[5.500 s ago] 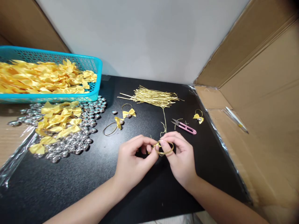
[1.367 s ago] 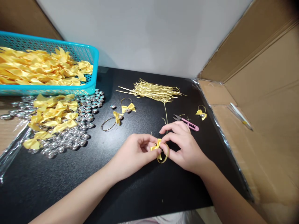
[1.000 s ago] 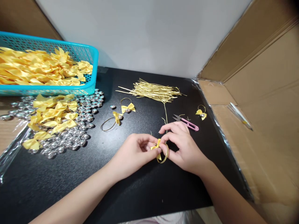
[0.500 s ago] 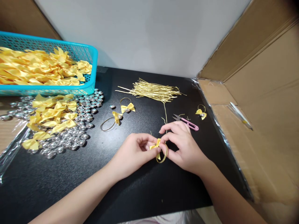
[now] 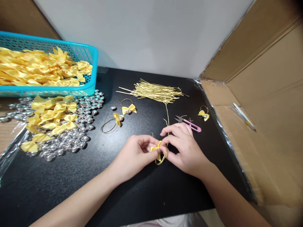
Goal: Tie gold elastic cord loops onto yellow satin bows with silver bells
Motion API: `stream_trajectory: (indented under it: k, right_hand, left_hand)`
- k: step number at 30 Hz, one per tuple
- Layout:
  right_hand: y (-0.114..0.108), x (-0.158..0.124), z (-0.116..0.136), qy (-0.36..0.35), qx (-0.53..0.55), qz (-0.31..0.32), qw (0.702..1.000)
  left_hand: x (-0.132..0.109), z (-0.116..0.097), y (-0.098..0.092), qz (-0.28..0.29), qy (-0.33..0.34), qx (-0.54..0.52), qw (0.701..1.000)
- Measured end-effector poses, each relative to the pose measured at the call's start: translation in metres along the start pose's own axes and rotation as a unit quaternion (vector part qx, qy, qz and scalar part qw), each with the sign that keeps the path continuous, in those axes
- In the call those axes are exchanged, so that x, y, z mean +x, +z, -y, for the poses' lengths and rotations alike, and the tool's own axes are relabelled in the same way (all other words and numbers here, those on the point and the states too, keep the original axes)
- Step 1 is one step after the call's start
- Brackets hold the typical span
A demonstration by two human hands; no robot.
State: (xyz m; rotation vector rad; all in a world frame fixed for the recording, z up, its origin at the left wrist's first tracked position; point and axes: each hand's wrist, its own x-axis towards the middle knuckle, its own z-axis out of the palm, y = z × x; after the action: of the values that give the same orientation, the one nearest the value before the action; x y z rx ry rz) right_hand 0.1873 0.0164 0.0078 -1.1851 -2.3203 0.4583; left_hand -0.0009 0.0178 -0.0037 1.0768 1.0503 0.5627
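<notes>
Over the black table [image 5: 71,186], my left hand [image 5: 134,154] and my right hand [image 5: 184,148] meet at a small yellow ribbon bow [image 5: 156,148] with a gold wire loop [image 5: 160,160] hanging from it. Both hands pinch the piece between thumb and fingers, closed on it. A gold wire end rises from the pinch toward the bundle of gold wire ties [image 5: 156,91]. Pink thread snips [image 5: 189,124] lie just beyond my right hand.
A turquoise basket [image 5: 90,72] full of yellow bows stands at the far left. In front of it lies a heap of silver beads [image 5: 78,138] and loose bows [image 5: 52,113]. Finished bow loops [image 5: 118,118] and another [image 5: 203,114] lie on the table. An open cardboard box [image 5: 260,110] walls the right.
The wire loop has shrunk from a wide ring at my right fingers to a small loop under the bow. My hands stay together and have barely moved in the last second.
</notes>
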Motion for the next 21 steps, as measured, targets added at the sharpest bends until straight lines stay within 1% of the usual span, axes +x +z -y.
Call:
stream_trajectory:
  k: [6, 11, 21]
  right_hand:
    - [-0.0004, 0.0001, 0.001, 0.013, 0.023, 0.006, 1.0]
    - [-0.001, -0.0007, 0.0013, 0.024, 0.052, -0.002, 0.998]
    - [0.0027, -0.0002, -0.0012, 0.028, 0.073, -0.016, 0.997]
  left_hand:
    - [0.0009, -0.0019, 0.0013, -0.001, 0.001, -0.011, 1.0]
    - [0.0003, -0.0004, 0.001, -0.009, 0.008, -0.003, 1.0]
    - [-0.0001, -0.0014, 0.0013, -0.011, 0.015, 0.011, 1.0]
